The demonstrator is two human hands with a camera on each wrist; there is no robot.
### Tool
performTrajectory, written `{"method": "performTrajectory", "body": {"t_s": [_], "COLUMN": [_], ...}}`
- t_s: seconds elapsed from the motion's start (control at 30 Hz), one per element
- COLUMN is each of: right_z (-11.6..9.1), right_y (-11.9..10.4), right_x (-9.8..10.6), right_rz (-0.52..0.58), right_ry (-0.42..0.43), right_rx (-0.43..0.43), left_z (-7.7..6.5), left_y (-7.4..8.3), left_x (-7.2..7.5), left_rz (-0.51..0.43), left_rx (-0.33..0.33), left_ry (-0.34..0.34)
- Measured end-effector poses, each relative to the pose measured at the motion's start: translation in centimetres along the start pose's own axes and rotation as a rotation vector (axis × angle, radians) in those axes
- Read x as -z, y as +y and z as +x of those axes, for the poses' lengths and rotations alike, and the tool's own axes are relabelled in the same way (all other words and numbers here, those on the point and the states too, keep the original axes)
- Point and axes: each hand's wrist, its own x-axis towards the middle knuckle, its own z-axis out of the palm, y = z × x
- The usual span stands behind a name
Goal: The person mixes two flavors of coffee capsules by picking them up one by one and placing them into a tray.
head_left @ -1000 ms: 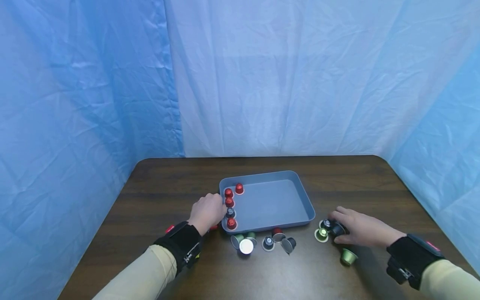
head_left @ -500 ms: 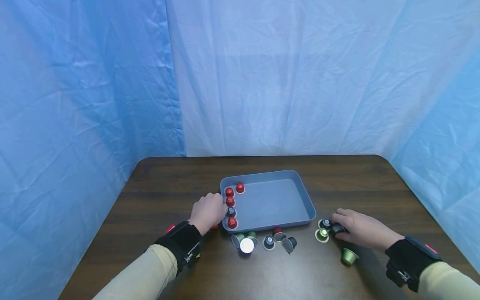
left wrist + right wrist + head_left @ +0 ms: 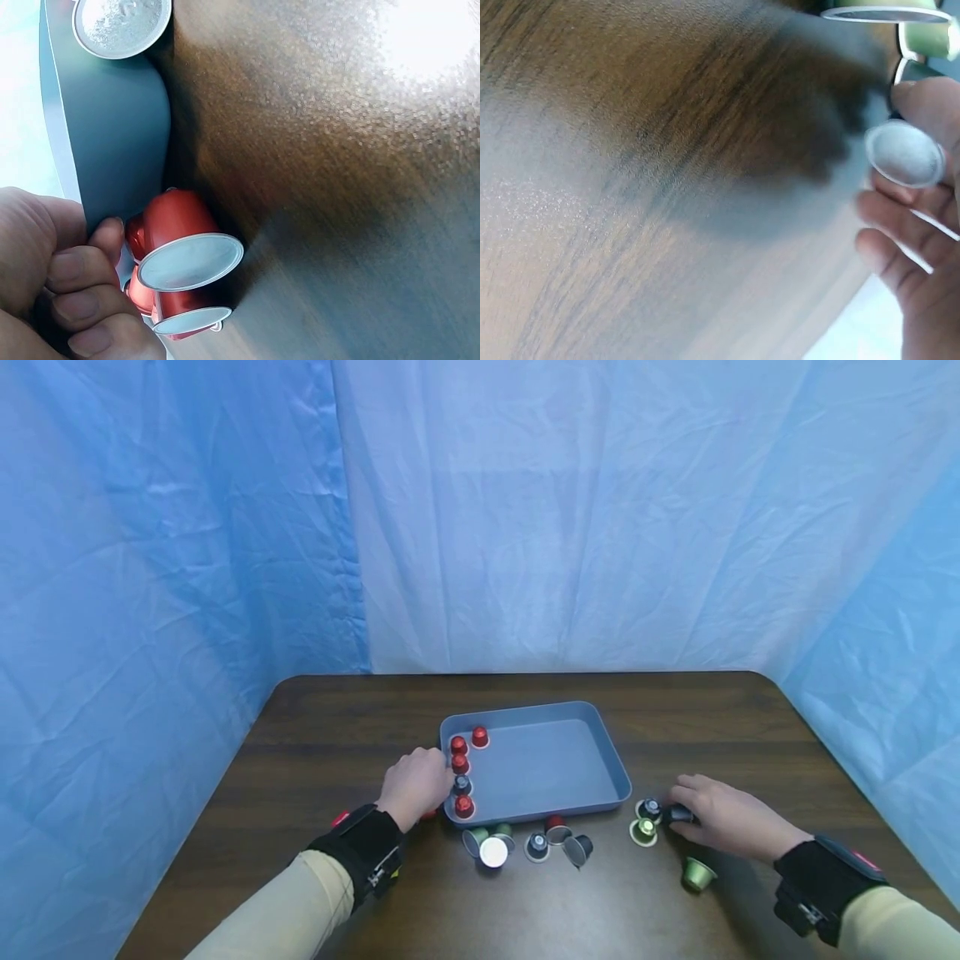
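Observation:
My left hand pinches the left rim of a blue-grey tray, its other fingers curled in the left wrist view. Beside that hand, red coffee capsules lie against the tray's outer wall. Several red capsules and one dark blue capsule stand inside along the tray's left side. To the right of the tray, my right hand holds a dark coffee capsule between thumb and fingers; its silver lid faces the right wrist camera. A blue capsule and a green capsule stand close by.
A green capsule lies on its side nearer the front. Before the tray's front wall are several mixed capsules, including a white-lidded capsule, an upright blue capsule and a tipped dark capsule. Blue sheeting hangs behind the wooden table.
My right hand has shifted very slightly with the dark capsule, and the upright blue capsule beside it sits a touch farther left. My left hand stays at the tray rim.

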Motion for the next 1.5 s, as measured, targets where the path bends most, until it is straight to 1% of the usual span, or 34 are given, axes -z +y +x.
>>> {"method": "performTrajectory", "body": {"t_s": [0.17, 0.23, 0.3, 0.47, 0.7, 0.8, 1.03, 1.17, 1.4, 1.5], "right_z": [-0.1, 0.0, 0.1, 0.3, 0.6, 0.7, 1.8, 2.8, 5.1, 6.2], "right_y": [0.2, 0.2, 0.3, 0.0, -0.7, -1.1, -2.2, -3.3, -5.3, -6.1], "right_x": [0.6, 0.8, 1.1, 1.9, 4.0, 5.0, 7.2, 8.4, 9.7, 10.1], "right_rz": [-0.094, -0.119, -0.134, -0.117, -0.033, -0.026, -0.044, -0.046, -0.084, -0.091], "right_ry": [0.158, 0.197, 0.216, 0.214, 0.154, 0.149, 0.187, 0.196, 0.221, 0.212], "right_rx": [0.065, 0.081, 0.09, 0.088, 0.035, 0.026, 0.105, 0.118, 0.169, 0.19], "left_z": [0.0, 0.0, 0.0, -0.1, -0.1, -0.1, -0.1, -0.1, 0.0, -0.1], "left_y": [-0.1, -0.1, -0.1, -0.1, 0.0, 0.0, -0.1, -0.1, -0.1, -0.1], "left_x": [-0.1, -0.1, -0.1, -0.1, 0.0, 0.0, -0.1, -0.1, -0.1, -0.1], "left_rz": [-0.009, -0.012, -0.015, -0.007, 0.004, 0.0, -0.009, -0.011, -0.012, -0.013], "left_rx": [-0.009, -0.006, -0.002, 0.0, 0.001, 0.002, 0.003, 0.008, 0.007, 0.004], "left_ry": [0.007, 0.006, 0.005, 0.005, 0.002, 0.002, 0.006, 0.004, 0.003, 0.006]}}
